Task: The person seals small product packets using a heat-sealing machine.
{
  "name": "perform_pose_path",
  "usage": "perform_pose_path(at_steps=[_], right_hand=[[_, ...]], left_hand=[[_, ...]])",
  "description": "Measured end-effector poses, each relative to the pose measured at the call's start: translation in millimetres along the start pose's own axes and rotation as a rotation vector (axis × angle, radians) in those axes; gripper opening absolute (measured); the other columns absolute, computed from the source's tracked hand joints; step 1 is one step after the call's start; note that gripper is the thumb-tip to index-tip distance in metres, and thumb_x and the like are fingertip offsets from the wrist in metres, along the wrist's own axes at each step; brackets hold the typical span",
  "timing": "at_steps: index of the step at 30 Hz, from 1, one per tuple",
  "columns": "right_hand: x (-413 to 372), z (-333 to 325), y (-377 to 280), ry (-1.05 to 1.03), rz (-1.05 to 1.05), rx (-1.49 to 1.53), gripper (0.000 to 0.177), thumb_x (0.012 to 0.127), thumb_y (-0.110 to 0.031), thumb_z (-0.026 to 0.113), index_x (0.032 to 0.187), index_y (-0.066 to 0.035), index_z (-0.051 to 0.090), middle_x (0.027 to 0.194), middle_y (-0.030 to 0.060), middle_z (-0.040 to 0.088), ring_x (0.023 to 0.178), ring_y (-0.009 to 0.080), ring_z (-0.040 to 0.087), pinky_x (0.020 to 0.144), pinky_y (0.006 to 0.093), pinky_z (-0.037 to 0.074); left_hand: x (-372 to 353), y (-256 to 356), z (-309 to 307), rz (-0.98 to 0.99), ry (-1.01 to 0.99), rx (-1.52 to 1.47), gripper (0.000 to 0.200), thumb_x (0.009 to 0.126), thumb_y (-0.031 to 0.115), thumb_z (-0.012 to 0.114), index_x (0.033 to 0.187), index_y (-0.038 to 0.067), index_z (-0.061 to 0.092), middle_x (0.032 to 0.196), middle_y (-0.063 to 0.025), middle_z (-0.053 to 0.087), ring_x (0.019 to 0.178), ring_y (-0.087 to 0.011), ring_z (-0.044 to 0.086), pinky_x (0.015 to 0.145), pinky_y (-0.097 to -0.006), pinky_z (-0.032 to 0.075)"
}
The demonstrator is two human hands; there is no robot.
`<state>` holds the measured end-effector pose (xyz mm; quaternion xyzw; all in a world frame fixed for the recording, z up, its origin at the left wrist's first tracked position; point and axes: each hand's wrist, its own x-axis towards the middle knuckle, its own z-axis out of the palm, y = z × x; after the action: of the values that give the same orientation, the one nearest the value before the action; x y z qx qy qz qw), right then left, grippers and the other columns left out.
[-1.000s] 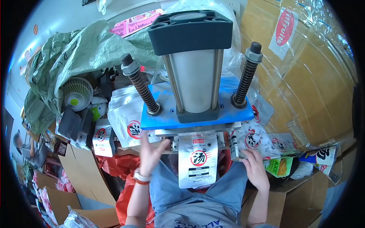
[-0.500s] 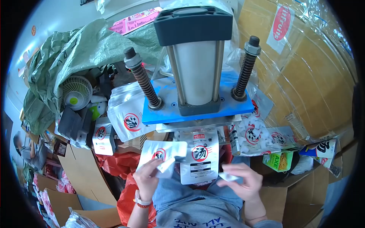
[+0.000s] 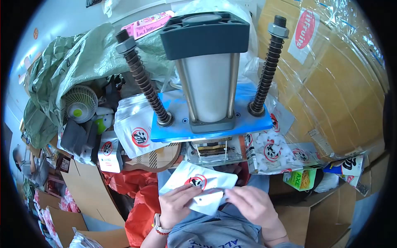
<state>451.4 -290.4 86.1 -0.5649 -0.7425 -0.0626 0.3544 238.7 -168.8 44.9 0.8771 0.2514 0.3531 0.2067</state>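
A silver-white pouch (image 3: 221,178) with a red ring and a dark character is held tilted above the lap. My left hand (image 3: 180,202) is closed on its lower left part, thumb and fingers over the printed side. Beside its right edge, my right hand (image 3: 252,204) is pinched closed at the pouch; the fingertips partly hide what lies between them. A white flap or second pouch layer (image 3: 206,202) shows below the ring. Ahead stands a press with a blue plate (image 3: 206,134), a white cylinder (image 3: 209,87) and two spring-wrapped rods; below the plate, its lower die area (image 3: 211,151) is visible.
Stacked printed pouches (image 3: 134,120) lie left of the press. On its right sits a printed bag (image 3: 271,153) of small white pieces. A large carton (image 3: 331,82) leans at the right. A fan (image 3: 80,103) and red bags (image 3: 144,211) are at left; a person (image 3: 31,163) is farther off.
The pouch hanging at the press front is gone from there. Both hands have come together at a pouch above the lap. The press rods stand higher above the blue plate.
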Motion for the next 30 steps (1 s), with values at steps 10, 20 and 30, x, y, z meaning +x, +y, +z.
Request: perform_pose_path(at_steps=[10,20,30], right_hand=[[8.8,19.3,24.6,0.002,0.242,0.109,0.075,0.068,-0.030,0.087,0.130,0.000,0.057,0.127,0.0139,0.060,0.114,0.0335,0.056,0.097,0.0423,0.045],[-42.2,41.2,94.7,-0.026,0.706,-0.266,0.028,0.099,-0.022,0.055,0.115,0.000,0.062,0.109,0.0197,0.064,0.106,0.0367,0.059,0.092,0.0418,0.046],[-69.4,17.1,105.7,0.265,0.728,0.261,0.031,0.088,-0.001,0.067,0.118,0.000,0.058,0.107,0.0133,0.062,0.099,0.0229,0.063,0.082,0.0303,0.049]], left_hand=[[-20.0,-41.8,60.8,-0.493,-0.322,-0.701,0.018,0.092,0.014,0.071,0.101,-0.001,0.075,0.089,-0.0062,0.075,0.078,-0.0093,0.069,0.069,-0.0238,0.054],[35.9,-56.5,73.7,-1.038,-0.130,-1.251,0.022,0.093,0.011,0.068,0.109,-0.005,0.067,0.099,-0.0087,0.072,0.082,-0.0132,0.069,0.072,-0.0281,0.057],[-5.0,-152.6,-9.1,-0.348,-0.341,0.536,0.089,0.081,0.048,0.073,0.152,0.012,0.033,0.156,-0.0146,0.034,0.148,-0.0359,0.021,0.118,-0.0576,0.017]])
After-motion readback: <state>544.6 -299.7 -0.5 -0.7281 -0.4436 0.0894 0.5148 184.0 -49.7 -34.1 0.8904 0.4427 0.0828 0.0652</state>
